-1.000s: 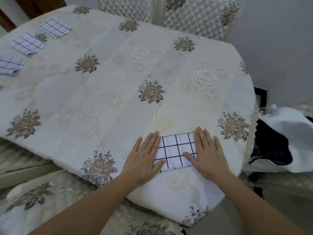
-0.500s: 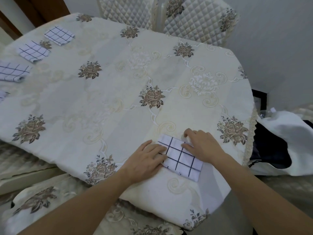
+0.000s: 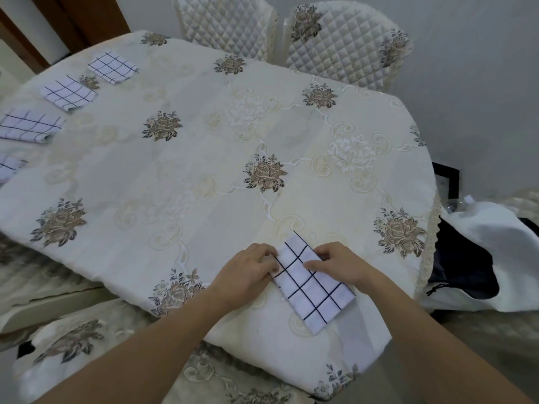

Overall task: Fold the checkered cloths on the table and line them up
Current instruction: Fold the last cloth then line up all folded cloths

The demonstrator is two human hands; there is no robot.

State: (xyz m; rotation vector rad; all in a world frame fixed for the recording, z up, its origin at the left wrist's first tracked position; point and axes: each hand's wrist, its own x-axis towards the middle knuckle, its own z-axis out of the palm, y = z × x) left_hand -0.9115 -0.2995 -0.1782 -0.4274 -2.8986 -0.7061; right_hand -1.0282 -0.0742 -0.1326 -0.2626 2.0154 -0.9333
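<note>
A folded checkered cloth (image 3: 313, 290), white with thin dark grid lines, lies slantwise on the worktop (image 3: 175, 170) near its front right edge. Its far end sits between the two hands. The left hand (image 3: 248, 269) pinches its left edge with curled fingers, and the right hand (image 3: 338, 263) grips its right edge likewise. The worktop wears a cream embroidered cover with brown roses. Four folded cloths (image 3: 68, 93) line its far left side.

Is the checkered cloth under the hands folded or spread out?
Folded: the checkered cloth is a small, narrow rectangle, and the left hand and right hand hold its far end.
</note>
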